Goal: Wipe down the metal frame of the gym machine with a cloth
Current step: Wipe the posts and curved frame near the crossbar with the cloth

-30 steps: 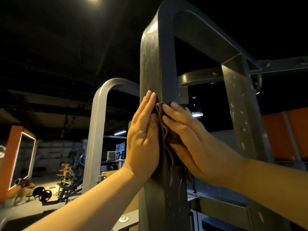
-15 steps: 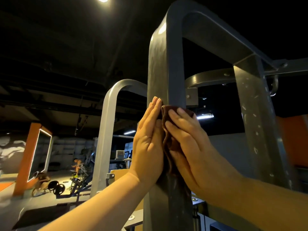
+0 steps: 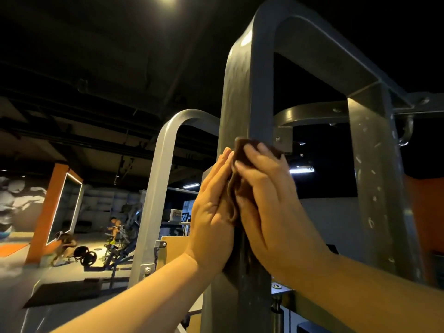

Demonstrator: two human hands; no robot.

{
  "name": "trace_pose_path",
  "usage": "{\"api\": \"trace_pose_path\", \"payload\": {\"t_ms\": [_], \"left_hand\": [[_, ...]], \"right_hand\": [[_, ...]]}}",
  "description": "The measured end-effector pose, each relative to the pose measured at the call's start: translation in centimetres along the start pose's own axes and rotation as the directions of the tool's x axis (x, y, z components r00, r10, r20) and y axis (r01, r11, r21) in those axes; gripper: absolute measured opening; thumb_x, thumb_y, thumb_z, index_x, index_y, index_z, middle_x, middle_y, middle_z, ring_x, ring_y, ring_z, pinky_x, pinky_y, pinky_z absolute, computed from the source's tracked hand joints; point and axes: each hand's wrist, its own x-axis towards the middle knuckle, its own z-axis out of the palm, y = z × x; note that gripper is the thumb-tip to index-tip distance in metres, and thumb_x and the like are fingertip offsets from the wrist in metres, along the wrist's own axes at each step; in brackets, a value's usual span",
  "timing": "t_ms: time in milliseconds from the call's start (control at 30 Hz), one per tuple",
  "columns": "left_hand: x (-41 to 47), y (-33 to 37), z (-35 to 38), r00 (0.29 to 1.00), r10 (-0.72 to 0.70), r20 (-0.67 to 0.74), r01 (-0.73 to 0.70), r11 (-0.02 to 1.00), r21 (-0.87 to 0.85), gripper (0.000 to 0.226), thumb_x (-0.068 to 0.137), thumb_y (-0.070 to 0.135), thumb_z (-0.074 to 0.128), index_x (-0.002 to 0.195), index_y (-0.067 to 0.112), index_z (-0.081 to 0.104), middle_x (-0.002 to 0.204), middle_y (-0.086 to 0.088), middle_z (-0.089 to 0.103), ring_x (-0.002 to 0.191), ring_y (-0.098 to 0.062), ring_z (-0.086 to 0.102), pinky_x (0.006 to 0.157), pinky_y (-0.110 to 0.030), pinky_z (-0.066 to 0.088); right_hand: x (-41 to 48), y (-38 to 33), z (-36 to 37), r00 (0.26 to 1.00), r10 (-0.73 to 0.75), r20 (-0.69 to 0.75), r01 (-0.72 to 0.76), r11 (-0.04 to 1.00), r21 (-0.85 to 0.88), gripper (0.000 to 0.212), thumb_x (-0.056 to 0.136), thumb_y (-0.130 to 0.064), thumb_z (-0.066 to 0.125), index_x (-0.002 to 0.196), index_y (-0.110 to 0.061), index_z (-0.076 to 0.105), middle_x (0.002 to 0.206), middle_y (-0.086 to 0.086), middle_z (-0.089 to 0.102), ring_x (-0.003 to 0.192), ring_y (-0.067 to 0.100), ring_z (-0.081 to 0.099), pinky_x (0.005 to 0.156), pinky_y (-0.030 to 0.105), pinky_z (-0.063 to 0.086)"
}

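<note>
Left hand (image 3: pixel 211 212) and right hand (image 3: pixel 269 212) lie flat on the post (image 3: pixel 242 92), the right pressing the cloth (image 3: pixel 234 195) — no pinching grip, so it may slip down.

A folded brown cloth (image 3: pixel 236 188) is held against the front edge of the dark grey metal upright (image 3: pixel 242 92), between the left hand (image 3: pixel 211 212), laid flat on the upright's left face, and the right hand (image 3: pixel 269 207), spread over the cloth on the right. A curved silver metal bar (image 3: pixel 153 200) is set behind, to the left; a 2nd scuffed grey upright (image 3: pixel 374 176) is placed farther right.
</note>
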Motion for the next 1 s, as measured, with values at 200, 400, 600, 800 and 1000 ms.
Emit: {"api": "trace_pose_path", "payload": {"t_ms": [200,400,600,800,1000], "left_hand": [[-0.9,-0.1,-0.1,0.999,-0.023,-0.024,0.023,1.0,0.002,0.046,0.104,0.011,0.041,0.148,0.023,0.05,0.16,0.003,0.047,0.151,-0.016,0.04,0.125,-0.048,0.032],[-1.2,-0.1,-0.1,0.998,-0.049,-0.049,0.049,0.999,-0.005,0.045,0.103,0.018,0.042,0.148,0.023,0.05,0.159,0.007,0.048,0.151,-0.01,0.038,0.126,-0.048,0.031],[-1.3,-0.1,-0.2,0.999,-0.038,-0.037,0.038,0.999,0.007,0.044,0.105,0.012,0.04,0.148,0.015,0.05,0.159,0.001,0.048,0.15,-0.014,0.04,0.125,-0.048,0.032],[-1.2,0.2,-0.1,0.996,-0.056,-0.062,0.058,0.998,0.021,0.044,0.104,0.016,0.043,0.146,0.021,0.051,0.16,0.004,0.046,0.151,-0.01,0.038,0.126,-0.044,0.031],[-3.6,0.3,-0.1,0.994,-0.105,-0.04,0.103,0.993,-0.053,0.047,0.102,0.014,0.042,0.146,0.025,0.051,0.162,0.009,0.044,0.152,-0.01,0.035,0.126,-0.048,0.03]], "right_hand": [[-0.9,4.1,-3.1,0.927,-0.262,0.27,0.294,0.952,-0.085,0.047,0.108,-0.039,0.039,0.151,-0.021,0.035,0.163,0.0,0.03,0.157,0.018,0.015,0.129,0.044,0.013],[2.6,3.4,-2.7,0.989,0.013,0.146,-0.019,0.999,0.043,0.053,0.104,-0.04,0.039,0.154,-0.023,0.035,0.168,-0.007,0.018,0.158,0.011,0.006,0.126,0.051,0.021],[-3.0,2.1,-0.8,0.991,-0.054,0.121,0.049,0.998,0.04,0.052,0.105,-0.033,0.042,0.154,-0.019,0.029,0.167,0.003,0.017,0.158,0.026,0.009,0.121,0.061,0.029],[-1.1,4.2,-4.0,0.954,-0.039,0.296,0.028,0.999,0.041,0.058,0.102,-0.039,0.039,0.157,-0.028,0.023,0.168,-0.01,0.01,0.156,0.004,0.002,0.121,0.028,0.017],[1.3,1.4,-1.9,0.976,0.176,0.129,-0.189,0.977,0.1,0.048,0.108,-0.03,0.037,0.153,-0.013,0.034,0.167,0.001,0.014,0.158,0.024,0.01,0.122,0.053,0.032]]}}
